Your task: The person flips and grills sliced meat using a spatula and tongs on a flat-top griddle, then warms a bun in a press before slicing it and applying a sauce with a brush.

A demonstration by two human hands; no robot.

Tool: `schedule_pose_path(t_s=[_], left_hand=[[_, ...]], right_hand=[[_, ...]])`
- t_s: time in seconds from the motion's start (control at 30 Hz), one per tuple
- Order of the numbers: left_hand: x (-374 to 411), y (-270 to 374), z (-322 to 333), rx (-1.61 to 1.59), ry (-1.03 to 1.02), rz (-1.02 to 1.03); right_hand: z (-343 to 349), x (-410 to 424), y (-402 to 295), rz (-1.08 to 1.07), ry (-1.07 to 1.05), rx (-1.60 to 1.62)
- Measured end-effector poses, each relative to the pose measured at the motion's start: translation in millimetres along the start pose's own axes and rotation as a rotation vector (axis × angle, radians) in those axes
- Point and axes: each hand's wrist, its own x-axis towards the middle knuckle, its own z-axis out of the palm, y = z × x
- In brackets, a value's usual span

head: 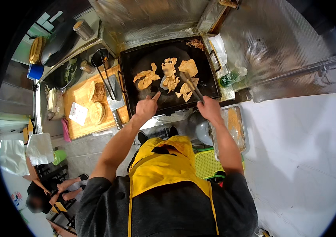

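Observation:
Several pieces of browned meat lie apart on a black rectangular griddle [144,53], among them one at the left [147,79] and one at the upper right [189,67]. In my right hand [210,109] is a pair of metal tongs [194,88], their far ends down among the right-hand pieces. My left hand [146,108] is low over the griddle's front, index finger stretched along a scraper with a dark handle. The scraper's shiny blade [163,83] touches the middle piece of meat [171,72]; my fingers hide much of its handle.
On the left, a wooden cutting board [77,127] bears round flatbreads [97,113], a wide metal turner [115,91] and black tongs [111,86]. A green bottle [230,80] stands right of the griddle, above a metal tray [242,133]. A person [39,189] sits at far left.

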Motion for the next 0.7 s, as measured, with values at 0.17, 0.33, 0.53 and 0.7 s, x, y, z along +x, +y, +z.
schedule_pose_path(t_s=[0.17, 0.33, 0.53, 0.7], left_hand=[[-30.4, -18.2, -54.7, 0.006, -0.044, 0.058], [-90.3, -39.8, -73.0, -0.12, -0.039, -0.031], [-121.9, -49.4, -61.2, -0.698, 0.03, -0.275], [-98.0, -37.1, -60.5, -1.261, -0.049, -0.537]], right_hand=[[22.2, 3.9, -24.7, -0.058, -0.186, -0.058], [23.2, -17.1, -36.1, -0.054, -0.291, -0.026], [48.1, -52.3, 6.9, 0.398, -0.593, 1.018], [78.7, -26.3, -13.3, 0.396, -0.544, 1.17]])
